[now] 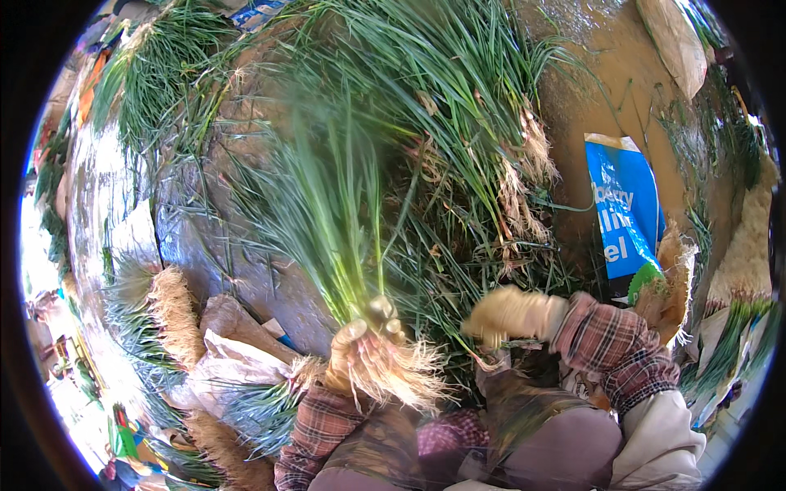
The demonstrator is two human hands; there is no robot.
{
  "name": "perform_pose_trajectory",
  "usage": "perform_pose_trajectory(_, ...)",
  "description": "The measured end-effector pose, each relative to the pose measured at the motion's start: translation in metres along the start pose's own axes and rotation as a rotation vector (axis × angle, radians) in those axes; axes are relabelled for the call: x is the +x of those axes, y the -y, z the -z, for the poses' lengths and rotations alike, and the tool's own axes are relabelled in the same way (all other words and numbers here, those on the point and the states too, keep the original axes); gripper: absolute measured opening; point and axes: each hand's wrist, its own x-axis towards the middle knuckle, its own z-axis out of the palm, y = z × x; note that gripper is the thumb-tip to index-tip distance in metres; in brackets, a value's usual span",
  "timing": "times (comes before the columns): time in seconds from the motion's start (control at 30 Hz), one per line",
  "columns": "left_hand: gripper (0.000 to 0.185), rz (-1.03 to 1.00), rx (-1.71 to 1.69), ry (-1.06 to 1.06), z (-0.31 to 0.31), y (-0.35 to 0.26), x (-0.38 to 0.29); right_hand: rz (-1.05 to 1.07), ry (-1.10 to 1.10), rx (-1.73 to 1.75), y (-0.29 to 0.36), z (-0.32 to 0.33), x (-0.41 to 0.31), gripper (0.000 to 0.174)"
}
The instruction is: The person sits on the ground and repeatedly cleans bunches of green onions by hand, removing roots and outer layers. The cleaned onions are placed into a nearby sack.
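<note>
My left hand [339, 362], in a yellowish glove, grips a bunch of spring onions [347, 270] near the root end. The green leaves point away from me, and the pale, stringy roots [402, 371] hang over the fingers toward my lap. My right hand [516, 316], also gloved, is blurred in front of my right knee, over scattered leaves [430, 282]. Whether its fingers hold anything is hidden by the blur. A thin stem with a reddish root end [482, 359] lies just below it. Beyond both hands is a large heap of spring onions [424, 80], roots toward the right.
Wet, muddy ground [589, 80] surrounds the heap. A torn blue packaging piece [623, 208] bearing writing lies at right. Root-ended bundles [175, 313] line my left side, beside a pale sack [236, 368]. Another leafy pile [166, 80] is at far left, and more bundles [724, 350] at right.
</note>
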Motion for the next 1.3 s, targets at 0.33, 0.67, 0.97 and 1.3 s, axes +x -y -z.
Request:
perform_pose_trajectory(0.33, 0.033, 0.007, 0.118, -0.024, -0.004, -0.018, -0.021, 0.648, -1.114, 0.596, 0.024, 0.082, 0.045, 0.041)
perform_pose_trajectory(0.67, 0.075, -0.220, 0.153, 0.130, -0.020, -0.037, -0.014, -0.571, -0.965, -0.122, -0.068, 0.065, 0.026, 0.041)
perform_pose_trajectory(0.97, 0.051, 0.047, 0.122, -0.033, -0.013, 0.002, 0.008, 0.216, -0.889, 1.261, -0.073, 0.086, 0.006, 0.024)
perform_pose_trajectory(1.3, 0.032, 0.070, 0.429, -0.332, -0.003, 0.022, 0.018, 0.414, -1.020, 0.521, 0.049, -0.021, 0.033, 0.044)
